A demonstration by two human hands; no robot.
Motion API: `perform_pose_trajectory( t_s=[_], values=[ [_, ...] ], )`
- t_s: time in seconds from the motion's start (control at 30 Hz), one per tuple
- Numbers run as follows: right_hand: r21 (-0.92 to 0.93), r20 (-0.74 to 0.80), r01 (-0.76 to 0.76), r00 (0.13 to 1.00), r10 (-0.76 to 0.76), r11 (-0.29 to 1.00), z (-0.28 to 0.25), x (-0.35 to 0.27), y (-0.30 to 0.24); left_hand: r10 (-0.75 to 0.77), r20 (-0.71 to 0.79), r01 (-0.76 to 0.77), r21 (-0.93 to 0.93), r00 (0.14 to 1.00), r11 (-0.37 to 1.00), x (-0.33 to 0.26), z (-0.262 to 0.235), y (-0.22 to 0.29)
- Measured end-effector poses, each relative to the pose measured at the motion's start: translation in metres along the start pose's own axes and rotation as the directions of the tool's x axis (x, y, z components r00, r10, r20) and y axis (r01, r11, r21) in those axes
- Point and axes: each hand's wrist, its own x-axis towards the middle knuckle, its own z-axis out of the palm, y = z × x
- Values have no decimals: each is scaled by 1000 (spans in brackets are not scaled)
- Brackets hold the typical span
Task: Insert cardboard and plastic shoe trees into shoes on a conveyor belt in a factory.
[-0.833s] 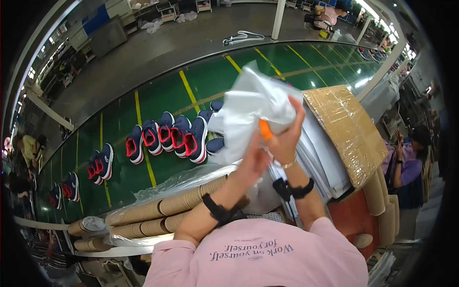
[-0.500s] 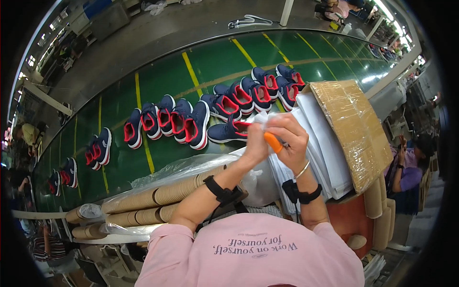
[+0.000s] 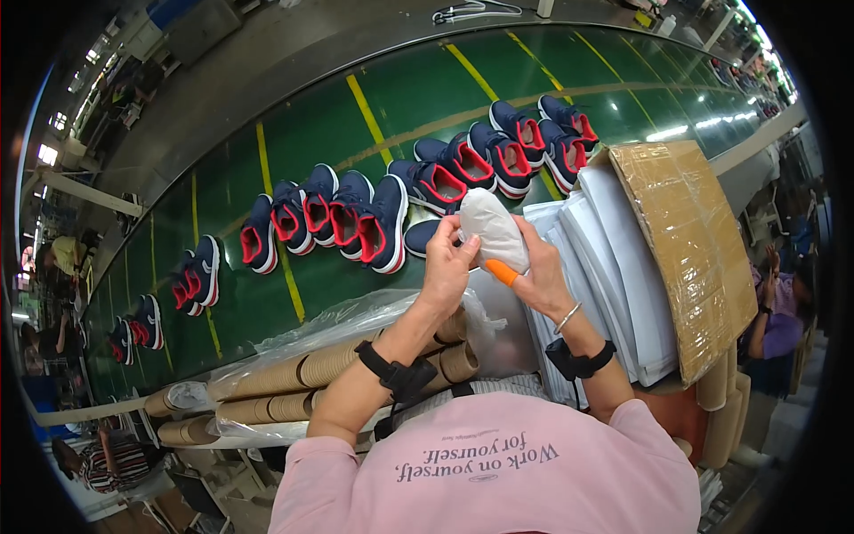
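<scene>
Between my two hands is a smooth, oval wad of white paper [image 3: 492,227], held upright above the belt's near edge. My left hand [image 3: 447,263] pinches its left side with thumb and fingertips. Closed on its right side is my right hand [image 3: 544,278], whose thumb wears an orange finger cot [image 3: 501,271]. A navy shoe [image 3: 421,238] lies just beyond my left hand, mostly hidden by it. Farther off, several navy shoes with red linings and white soles [image 3: 382,222] stand in a row.
A green conveyor belt [image 3: 329,116] with yellow cross lines runs beyond my hands. To the right, a cardboard box [image 3: 680,258] stands beside stacked white paper sheets [image 3: 614,267]. Brown moulded rolls [image 3: 276,378] in clear plastic lie at the near left. Another person [image 3: 783,311] is at the far right.
The white paper, earlier bunched small and blurred between my hands, now shows as a full oval. My hands have drawn apart around it. The whole view has shifted slightly.
</scene>
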Motion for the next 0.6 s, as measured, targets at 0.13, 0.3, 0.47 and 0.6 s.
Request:
perform_pose_trajectory(
  t_s=[0.13,0.3,0.47,0.6],
  values=[
    [-178,46,-73,996,83,981,-3,11,27,-248,95,229,174,964,958,33,-20,-3],
    [-186,113,-137,981,159,973,5,68,62,141,-67,0,903,988,429,118,-83,-23],
    [-279,375,-123,899,226,952,49,131,78,428,207,-186,978,880,-91,168,-105,-39],
    [-309,275,-45,952,135,950,93,169,99,144,312,-308,950,939,-46,200,-111,-21]
  ],
)
